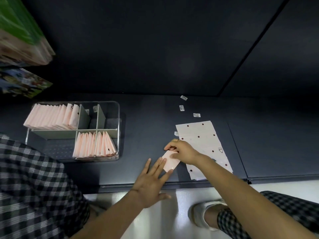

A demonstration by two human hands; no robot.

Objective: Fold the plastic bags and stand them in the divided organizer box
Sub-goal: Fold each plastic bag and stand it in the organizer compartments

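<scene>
Organizer box [110,157] sits at about 9 o'clock from my hands on the dark worktop [146,118], clear-walled, grey dividers. Its far-left compartment holds a fanned row of folded pink bags [51,118], roughly a dozen, edges too close to count exactly; the near-right pair of compartments holds two smaller bundles [95,144], several each. They stand on edge, presumably so each can be pulled singly. Near-left compartment and the two narrow far-right ones look unfilled, so I judge the job partway through. My left hand [151,180] lies flat, fingers [159,167] straight and spread, tips pressing the near end of the half-folded pink bag [170,163] to pin it while the crease is made; it grips nothing. My right hand [183,150] at 1 o'clock from the left pinches the bag's far edge, fingers curled over it, turning it inward. Just beyond, at 2 o'clock, one flat dotted sheet [203,140] waits, likely the next bag. Four small labels [196,115] lie scattered at 12 o'clock.
</scene>
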